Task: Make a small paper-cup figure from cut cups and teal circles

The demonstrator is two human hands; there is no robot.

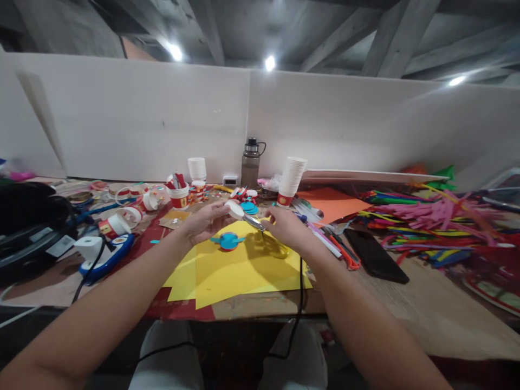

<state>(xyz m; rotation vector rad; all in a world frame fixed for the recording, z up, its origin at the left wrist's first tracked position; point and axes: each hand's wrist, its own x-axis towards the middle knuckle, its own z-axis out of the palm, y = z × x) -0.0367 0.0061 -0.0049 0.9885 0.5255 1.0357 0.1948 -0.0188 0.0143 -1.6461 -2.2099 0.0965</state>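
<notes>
My left hand (207,221) pinches a small white round piece (234,209), which looks like the bottom of a cut paper cup. My right hand (282,225) is closed on scissors (254,222), whose metal blades point left and reach the edge of the white piece. Yellow loops below that hand seem to be the handles, though they blend with the paper. Under both hands lie yellow paper sheets (227,276). On them rests a blue paper piece (228,240) with a round middle and side tabs.
Behind the hands stand a water bottle (251,165) and a tall stack of paper cups (292,181). To the right lie markers (325,242), a black phone (376,254) and bundled pipe cleaners (430,216). A blue-and-white power strip (108,260) and cut cups (116,225) are at left.
</notes>
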